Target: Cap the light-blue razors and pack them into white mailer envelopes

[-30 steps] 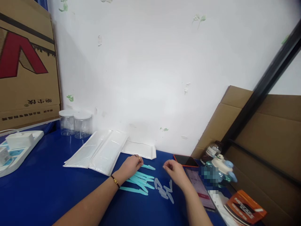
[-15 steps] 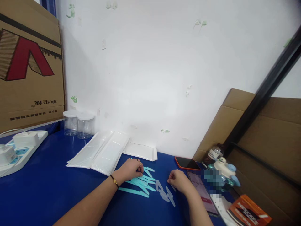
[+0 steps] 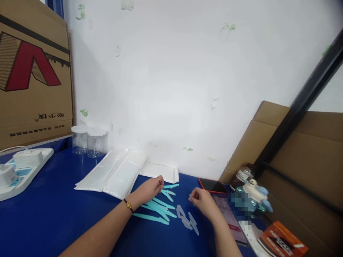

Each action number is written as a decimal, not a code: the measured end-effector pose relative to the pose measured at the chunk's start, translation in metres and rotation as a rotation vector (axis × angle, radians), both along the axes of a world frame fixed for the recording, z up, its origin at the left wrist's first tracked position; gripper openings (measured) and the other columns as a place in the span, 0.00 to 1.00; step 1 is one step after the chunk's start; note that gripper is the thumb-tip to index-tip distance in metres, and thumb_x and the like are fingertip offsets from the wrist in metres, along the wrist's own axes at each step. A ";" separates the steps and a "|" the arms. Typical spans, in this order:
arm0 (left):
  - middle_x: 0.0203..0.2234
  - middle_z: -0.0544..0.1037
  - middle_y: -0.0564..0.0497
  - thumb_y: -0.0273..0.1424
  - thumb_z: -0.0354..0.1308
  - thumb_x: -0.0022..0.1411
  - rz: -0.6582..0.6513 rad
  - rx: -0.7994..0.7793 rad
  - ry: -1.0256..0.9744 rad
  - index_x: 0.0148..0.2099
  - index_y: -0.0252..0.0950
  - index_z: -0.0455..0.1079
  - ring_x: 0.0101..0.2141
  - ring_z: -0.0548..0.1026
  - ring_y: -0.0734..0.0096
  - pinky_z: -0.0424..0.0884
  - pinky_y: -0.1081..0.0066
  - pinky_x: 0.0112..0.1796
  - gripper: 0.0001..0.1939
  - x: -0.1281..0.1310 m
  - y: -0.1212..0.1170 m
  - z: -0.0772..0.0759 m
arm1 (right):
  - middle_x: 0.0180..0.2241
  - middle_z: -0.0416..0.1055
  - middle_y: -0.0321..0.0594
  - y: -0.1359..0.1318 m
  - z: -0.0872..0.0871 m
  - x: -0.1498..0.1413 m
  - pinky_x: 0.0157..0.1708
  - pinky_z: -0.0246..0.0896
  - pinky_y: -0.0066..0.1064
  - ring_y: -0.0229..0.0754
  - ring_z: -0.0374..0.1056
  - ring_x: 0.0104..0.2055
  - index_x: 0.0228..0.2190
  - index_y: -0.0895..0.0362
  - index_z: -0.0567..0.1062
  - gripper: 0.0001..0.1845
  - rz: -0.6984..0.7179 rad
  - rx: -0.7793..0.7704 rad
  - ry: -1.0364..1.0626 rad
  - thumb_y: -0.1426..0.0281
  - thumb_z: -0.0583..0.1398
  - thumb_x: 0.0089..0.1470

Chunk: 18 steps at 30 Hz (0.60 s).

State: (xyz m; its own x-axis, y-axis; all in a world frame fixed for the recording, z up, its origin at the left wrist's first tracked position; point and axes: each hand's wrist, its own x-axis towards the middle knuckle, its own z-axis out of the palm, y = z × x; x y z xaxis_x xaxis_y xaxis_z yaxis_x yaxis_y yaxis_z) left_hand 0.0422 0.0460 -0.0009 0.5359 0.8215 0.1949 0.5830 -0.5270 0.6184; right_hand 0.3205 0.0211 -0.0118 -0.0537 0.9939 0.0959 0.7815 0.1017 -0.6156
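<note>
Blue-green sticks (image 3: 158, 207) lie in a messy pile on the blue table (image 3: 66, 221), at the bottom middle of the frame. The left hand (image 3: 147, 191) is over the top of the pile. Its fingers are closed on one stick (image 3: 172, 186), and the end pokes out to the right. This hand has a ring (image 3: 159, 179) and a dark bracelet (image 3: 128, 206) with a gold bit.

The right hand (image 3: 202, 200) is right of the pile, apart from the left hand. Its thumb and finger are pinched together on a small clear piece (image 3: 190, 196); only a bit of it shows. More clear pieces (image 3: 186, 219) lie on the table between the pile and the right arm.

Left of the pile are shiny white bags (image 3: 115, 175), and a flat white packet (image 3: 160, 172) is by the wall (image 3: 160, 89). Near the right hand are a phone with a red edge (image 3: 213, 185) and a bigger phone (image 3: 232, 223). At the lower right are a brown bottle (image 3: 242, 175), a blue jug (image 3: 254, 194), partly blurred, and an orange box (image 3: 284, 239).

Two clear jars (image 3: 89, 142) with white lids stand at the middle left. A power strip (image 3: 40, 171) is at the left edge, and a big cardboard box (image 3: 37, 100) fills the upper left.
</note>
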 end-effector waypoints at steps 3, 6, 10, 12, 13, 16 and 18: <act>0.27 0.69 0.55 0.37 0.43 0.64 -0.043 -0.031 -0.040 0.40 0.38 0.61 0.26 0.64 0.74 0.58 0.75 0.27 0.10 0.000 -0.003 0.004 | 0.23 0.68 0.34 0.000 0.006 -0.007 0.25 0.59 0.25 0.36 0.66 0.23 0.28 0.56 0.70 0.05 0.076 0.049 0.177 0.68 0.56 0.49; 0.28 0.70 0.54 0.42 0.46 0.63 -0.090 -0.019 -0.003 0.38 0.37 0.65 0.29 0.66 0.73 0.59 0.75 0.30 0.15 0.001 -0.004 0.008 | 0.27 0.70 0.37 -0.005 0.014 -0.016 0.30 0.61 0.27 0.38 0.67 0.29 0.32 0.56 0.72 0.08 0.163 0.173 0.203 0.69 0.54 0.51; 0.30 0.72 0.52 0.43 0.42 0.65 -0.128 0.029 0.073 0.35 0.37 0.71 0.33 0.68 0.70 0.61 0.75 0.35 0.21 0.002 -0.003 0.012 | 0.33 0.70 0.41 -0.013 0.023 -0.028 0.37 0.61 0.29 0.40 0.66 0.36 0.33 0.56 0.73 0.10 0.223 0.322 0.168 0.68 0.52 0.55; 0.33 0.73 0.52 0.43 0.43 0.64 -0.125 0.023 0.085 0.38 0.38 0.73 0.34 0.69 0.70 0.61 0.75 0.36 0.20 0.001 -0.003 0.011 | 0.35 0.70 0.42 -0.015 0.027 -0.034 0.39 0.61 0.30 0.42 0.66 0.38 0.33 0.56 0.73 0.11 0.243 0.359 0.173 0.67 0.51 0.57; 0.33 0.74 0.52 0.43 0.44 0.64 -0.125 0.019 0.091 0.39 0.38 0.73 0.35 0.69 0.70 0.62 0.75 0.36 0.20 0.001 -0.002 0.011 | 0.35 0.70 0.43 -0.017 0.028 -0.036 0.39 0.62 0.31 0.42 0.66 0.39 0.33 0.56 0.73 0.12 0.253 0.370 0.175 0.66 0.51 0.57; 0.34 0.74 0.52 0.43 0.44 0.64 -0.128 0.011 0.109 0.40 0.39 0.74 0.35 0.70 0.70 0.62 0.75 0.36 0.19 0.000 -0.001 0.007 | 0.35 0.70 0.44 -0.018 0.029 -0.041 0.40 0.62 0.31 0.43 0.66 0.39 0.33 0.56 0.73 0.12 0.261 0.401 0.177 0.65 0.51 0.58; 0.34 0.74 0.52 0.42 0.44 0.64 -0.122 0.015 0.114 0.40 0.40 0.74 0.35 0.70 0.70 0.62 0.75 0.36 0.19 -0.001 0.000 0.005 | 0.35 0.70 0.43 -0.019 0.029 -0.041 0.41 0.61 0.31 0.43 0.66 0.40 0.33 0.56 0.73 0.12 0.249 0.422 0.174 0.66 0.51 0.58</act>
